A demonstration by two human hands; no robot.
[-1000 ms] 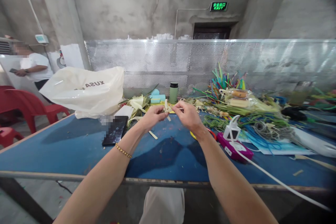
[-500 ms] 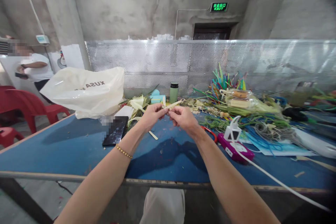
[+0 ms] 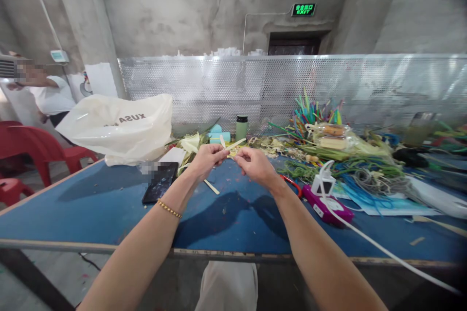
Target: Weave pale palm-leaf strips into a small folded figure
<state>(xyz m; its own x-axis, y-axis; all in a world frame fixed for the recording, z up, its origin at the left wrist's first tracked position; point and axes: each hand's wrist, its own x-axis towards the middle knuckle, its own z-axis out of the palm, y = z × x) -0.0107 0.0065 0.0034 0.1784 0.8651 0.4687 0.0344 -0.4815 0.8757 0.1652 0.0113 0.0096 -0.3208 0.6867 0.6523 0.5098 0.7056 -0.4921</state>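
Pale strips of leaf (image 3: 235, 145) stick up in a crossed shape above the fingertips of my left hand (image 3: 210, 159), which pinches them. My right hand (image 3: 253, 164) is just to the right, a small gap away, with thumb and fingers pressed together; whatever lies between them is too small to make out. Both hands are over the blue table (image 3: 226, 218). Below my left hand another pale strip (image 3: 211, 187) lies on the table. A black tablet (image 3: 160, 183) rests left of my left wrist, which wears a gold bead bracelet.
A large white bag (image 3: 120, 129) stands at the back left. Behind my hands are a green bottle (image 3: 241, 129) and leaves. Coloured stems, cords, and a purple power strip (image 3: 326, 206) with a white cable occupy the right. A person stands far left near red chairs (image 3: 54, 148).
My hands have moved slightly apart, my left hand a little to the left with the strips. The person at far left has raised an arm.
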